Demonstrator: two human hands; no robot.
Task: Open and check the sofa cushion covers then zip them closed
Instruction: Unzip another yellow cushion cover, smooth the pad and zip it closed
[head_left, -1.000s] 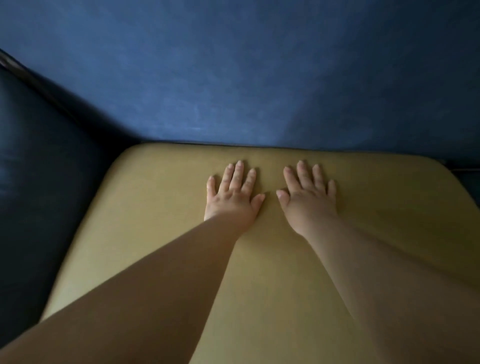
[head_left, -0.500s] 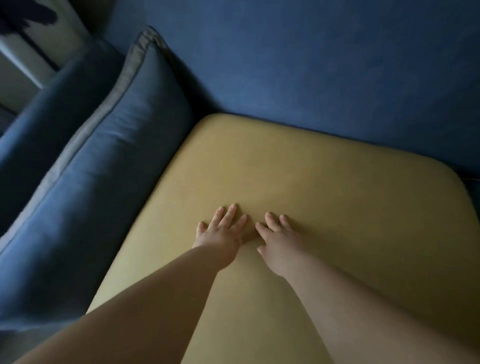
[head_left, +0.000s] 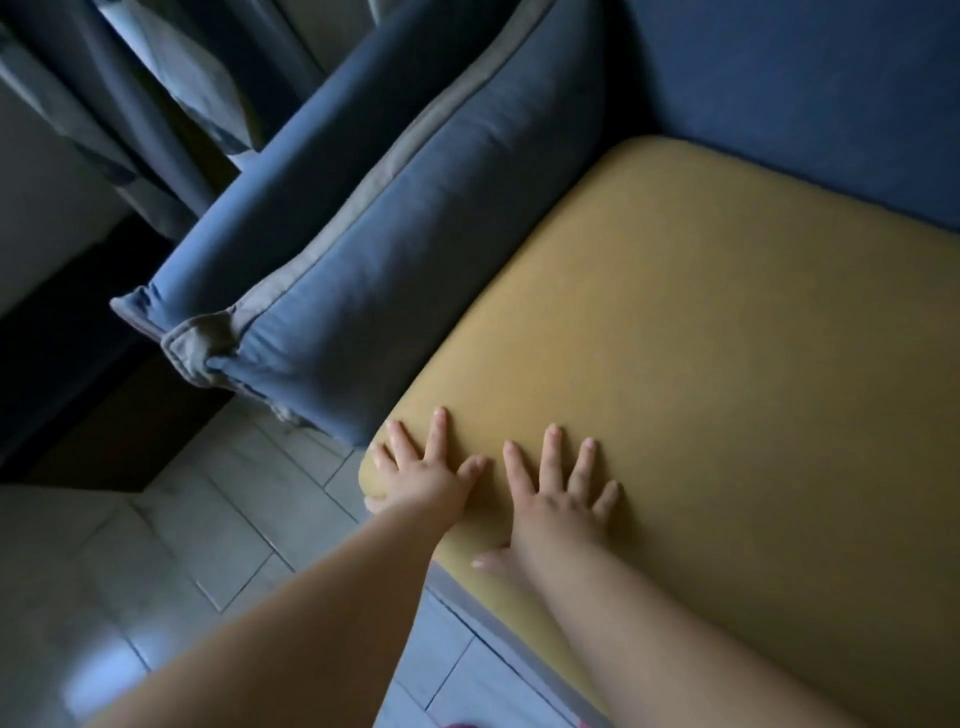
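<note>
Cushion lies on the sofa against the armrest, and left hand and right hand press flat at its near corner, fingers spread straight, gripping nothing, probably feeling for a zip that isn't visible.

one head view, seemingly tilted, looks down closely onto the yellow cushion.

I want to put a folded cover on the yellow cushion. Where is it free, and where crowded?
Free: the wide middle and far part of the yellow cushion, bordered by the blue backrest, the blue pillow and the right hand. Crowded: the near-left corner, where the left hand and right hand lie flat.
</note>
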